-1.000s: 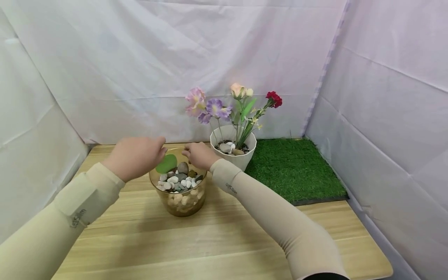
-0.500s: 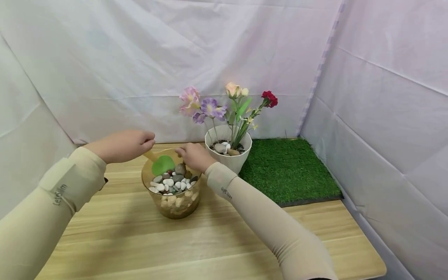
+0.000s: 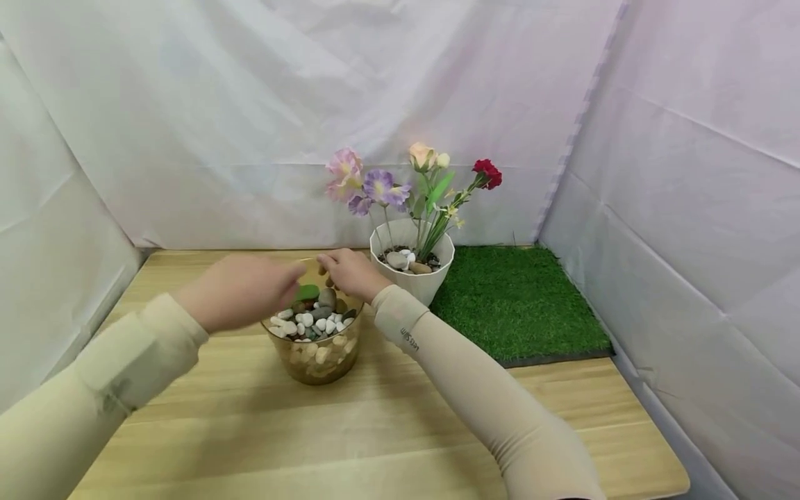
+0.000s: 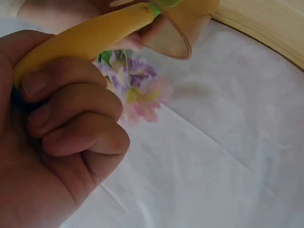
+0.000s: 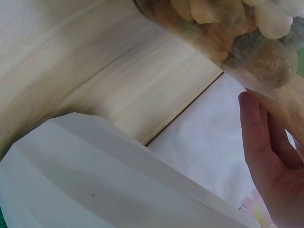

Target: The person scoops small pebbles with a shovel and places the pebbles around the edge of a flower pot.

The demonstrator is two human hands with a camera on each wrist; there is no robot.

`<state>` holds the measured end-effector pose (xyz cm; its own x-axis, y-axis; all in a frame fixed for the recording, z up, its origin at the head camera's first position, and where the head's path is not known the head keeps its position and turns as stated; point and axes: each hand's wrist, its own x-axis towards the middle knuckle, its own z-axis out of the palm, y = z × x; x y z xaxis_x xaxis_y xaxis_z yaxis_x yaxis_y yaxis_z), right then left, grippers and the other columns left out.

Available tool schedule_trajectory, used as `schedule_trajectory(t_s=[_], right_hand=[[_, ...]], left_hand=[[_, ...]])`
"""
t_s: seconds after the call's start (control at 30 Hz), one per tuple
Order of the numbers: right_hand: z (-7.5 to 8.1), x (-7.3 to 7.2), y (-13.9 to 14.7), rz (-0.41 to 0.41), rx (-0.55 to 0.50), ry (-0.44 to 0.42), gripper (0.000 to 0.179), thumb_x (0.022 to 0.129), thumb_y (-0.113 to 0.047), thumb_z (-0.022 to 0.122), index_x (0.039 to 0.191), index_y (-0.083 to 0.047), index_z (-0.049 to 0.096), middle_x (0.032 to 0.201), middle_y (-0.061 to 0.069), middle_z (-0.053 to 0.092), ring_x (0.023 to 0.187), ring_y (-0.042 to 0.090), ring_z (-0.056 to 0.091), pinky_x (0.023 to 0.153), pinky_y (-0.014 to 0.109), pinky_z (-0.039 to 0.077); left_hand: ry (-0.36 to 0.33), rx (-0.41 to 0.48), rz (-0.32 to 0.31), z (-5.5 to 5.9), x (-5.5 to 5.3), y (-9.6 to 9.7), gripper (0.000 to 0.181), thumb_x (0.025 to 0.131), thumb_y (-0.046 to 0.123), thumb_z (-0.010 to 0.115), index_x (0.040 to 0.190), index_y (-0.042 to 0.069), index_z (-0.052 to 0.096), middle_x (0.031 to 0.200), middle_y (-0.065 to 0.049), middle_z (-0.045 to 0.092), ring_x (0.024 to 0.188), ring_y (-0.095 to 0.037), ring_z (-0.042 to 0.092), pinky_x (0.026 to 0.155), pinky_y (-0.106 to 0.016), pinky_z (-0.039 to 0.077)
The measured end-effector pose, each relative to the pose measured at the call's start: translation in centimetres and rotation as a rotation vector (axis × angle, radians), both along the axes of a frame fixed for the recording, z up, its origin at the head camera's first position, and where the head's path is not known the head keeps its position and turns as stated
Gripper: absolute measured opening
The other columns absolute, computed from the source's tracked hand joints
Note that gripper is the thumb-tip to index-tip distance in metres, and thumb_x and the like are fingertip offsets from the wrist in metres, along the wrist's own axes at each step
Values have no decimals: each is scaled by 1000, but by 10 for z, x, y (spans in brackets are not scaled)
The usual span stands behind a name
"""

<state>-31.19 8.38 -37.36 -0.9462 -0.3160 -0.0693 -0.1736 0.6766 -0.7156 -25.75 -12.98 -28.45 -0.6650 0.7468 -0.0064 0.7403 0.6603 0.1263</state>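
My left hand (image 3: 240, 292) grips the yellow handle (image 4: 99, 34) of a small trowel, fingers curled round it in the left wrist view. Its green blade (image 3: 307, 292) is inside a see-through amber pot (image 3: 312, 375), at the back of the stones and partly hidden. White, grey and brown pebbles (image 3: 321, 323) fill much of the pot. My right hand (image 3: 355, 273) holds the pot's back right rim between thumb and fingers. From the right wrist view, the fingers (image 5: 256, 130) lie along the outside of the amber wall.
A white faceted pot (image 3: 417, 283) with artificial flowers (image 3: 387, 187) and stones stands close behind my right wrist. To its right lies a green turf mat (image 3: 525, 305) on the wooden table (image 3: 350, 444). White cloth (image 3: 269, 125) hangs around the back and sides.
The left hand drew back leftward, then came forward over the pot's left rim. The green blade now looks flatter and lower against the stones. The right hand stays at the rim.
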Motion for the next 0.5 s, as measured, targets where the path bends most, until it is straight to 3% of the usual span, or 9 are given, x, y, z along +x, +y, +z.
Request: schedule_trajectory(t_s=[0.03,0.17,0.23,0.37,0.5], right_hand=[[0,-1,1,-7,-6,-3,49,120,-38,39,124,-6,77,104,14,77,85,25,71,67,33,52],[-2,-2,1,-5,-28,-15,47,120,-37,41,121,-6,77,105,16,77,90,30,72,66,33,52],[-3,-1,0,4,-31,-23,47,120,-37,41,120,-7,77,103,14,77,91,29,72,67,33,53],[-5,-2,-1,7,-20,-16,48,120,-38,41,117,-9,78,99,10,77,89,24,72,69,33,55],[-2,-3,2,-5,-21,3,47,120,-37,41,118,-8,78,100,12,77,90,24,72,71,34,56]], left_hand=[[-35,11,19,1,-4,-2,20,113,23,54,95,15,58,71,3,52,59,-14,50,56,-39,52],[-303,102,121,5,-34,-21,27,116,21,48,91,11,52,76,-1,48,65,-17,45,63,-38,44],[-419,140,144,2,-45,-29,30,116,19,47,87,10,49,73,-1,43,63,-17,40,62,-37,39],[-507,166,155,-5,-55,-37,34,118,22,45,86,10,49,71,-1,41,62,-17,39,64,-37,42],[-497,195,163,-6,-58,-36,37,119,22,43,85,9,45,75,-4,39,67,-20,40,68,-40,42]])
